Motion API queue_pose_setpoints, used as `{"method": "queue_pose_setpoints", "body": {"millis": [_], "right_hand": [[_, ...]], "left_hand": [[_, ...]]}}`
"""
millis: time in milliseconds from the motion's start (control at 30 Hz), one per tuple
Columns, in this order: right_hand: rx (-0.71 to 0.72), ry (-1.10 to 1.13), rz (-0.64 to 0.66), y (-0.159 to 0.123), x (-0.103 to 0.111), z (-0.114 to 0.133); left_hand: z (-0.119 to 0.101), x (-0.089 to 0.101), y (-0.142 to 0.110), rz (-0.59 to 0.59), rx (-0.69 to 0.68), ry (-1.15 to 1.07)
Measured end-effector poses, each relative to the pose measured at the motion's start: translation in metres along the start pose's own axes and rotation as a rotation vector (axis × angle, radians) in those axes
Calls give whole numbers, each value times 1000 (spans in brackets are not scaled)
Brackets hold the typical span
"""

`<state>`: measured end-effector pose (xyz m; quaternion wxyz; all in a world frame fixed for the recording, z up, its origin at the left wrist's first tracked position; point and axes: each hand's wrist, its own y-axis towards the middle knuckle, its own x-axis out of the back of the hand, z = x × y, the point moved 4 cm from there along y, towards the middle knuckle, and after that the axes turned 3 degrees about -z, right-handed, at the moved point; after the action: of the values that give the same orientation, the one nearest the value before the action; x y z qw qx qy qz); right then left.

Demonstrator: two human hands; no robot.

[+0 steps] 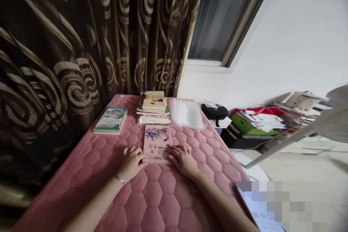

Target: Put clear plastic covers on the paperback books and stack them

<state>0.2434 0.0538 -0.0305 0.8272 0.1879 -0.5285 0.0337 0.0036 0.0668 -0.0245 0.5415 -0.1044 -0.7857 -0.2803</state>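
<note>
A pink paperback book with Chinese characters and cartoon figures on its cover lies flat on the quilted pink mattress cover, its print upside down to me. My left hand, with a thin bracelet at the wrist, grips the book's left edge, fingers bent and thumb near the lower corner. On the opposite side my right hand has its fingers over the right edge of the cover. Just beyond the book stands a stack of books, a tan one on top.
Green-edged books lie to the left, near the patterned curtain. Clear plastic sleeves are right of the stack. A black case, piled papers and a white fan stand beyond the right edge. A lit screen is at lower right.
</note>
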Motion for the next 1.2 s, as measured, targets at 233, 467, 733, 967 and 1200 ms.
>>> {"method": "queue_pose_setpoints", "body": {"millis": [233,467,733,967,1200], "right_hand": [[8,-45,9,-22,7,31],[132,26,63,-31,-3,80],[163,49,61,-22,-5,56],[31,-89,43,-46,20,-16],[34,-99,-5,-35,14,-20]], "left_hand": [[23,10,9,16,40,31],[56,-1,54,-12,87,84],[36,-4,92,19,64,101],[7,11,26,-4,-7,41],[9,7,10,20,-32,30]]}}
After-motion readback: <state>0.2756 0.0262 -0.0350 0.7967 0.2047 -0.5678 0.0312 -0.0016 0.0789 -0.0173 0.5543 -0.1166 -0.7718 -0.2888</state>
